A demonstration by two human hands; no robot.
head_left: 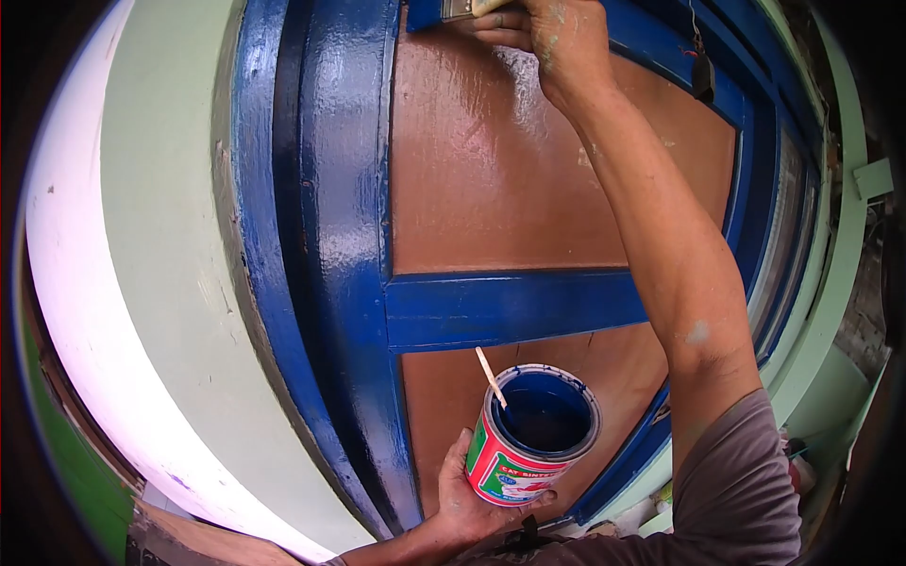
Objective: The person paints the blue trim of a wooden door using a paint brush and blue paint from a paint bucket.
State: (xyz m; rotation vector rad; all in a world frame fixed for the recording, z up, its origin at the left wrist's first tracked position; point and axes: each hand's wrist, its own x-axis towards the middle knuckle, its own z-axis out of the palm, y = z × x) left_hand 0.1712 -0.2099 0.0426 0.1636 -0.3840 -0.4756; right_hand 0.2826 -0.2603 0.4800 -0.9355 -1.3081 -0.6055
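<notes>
My right hand (569, 42), at the top of the view, is closed around the handle of a paintbrush (458, 8). The brush's blue bristles touch the door's blue frame just above the upper brown panel (510, 179); part of the brush is cut off by the view's edge. Lower down, my left hand (464, 500) grips a paint can (514, 479) from its side and underneath. The can is open, slightly tilted, and holds dark blue paint (545, 415). A thin wooden stick (490, 377) leans out over its rim.
Glossy blue stiles (347, 189) and a blue crossrail (510, 309) border the brown panels. At left stands a pale green wall (170, 189). A dark object (703, 77) hangs from a wire at the upper right. Mixed items lie at the lower right.
</notes>
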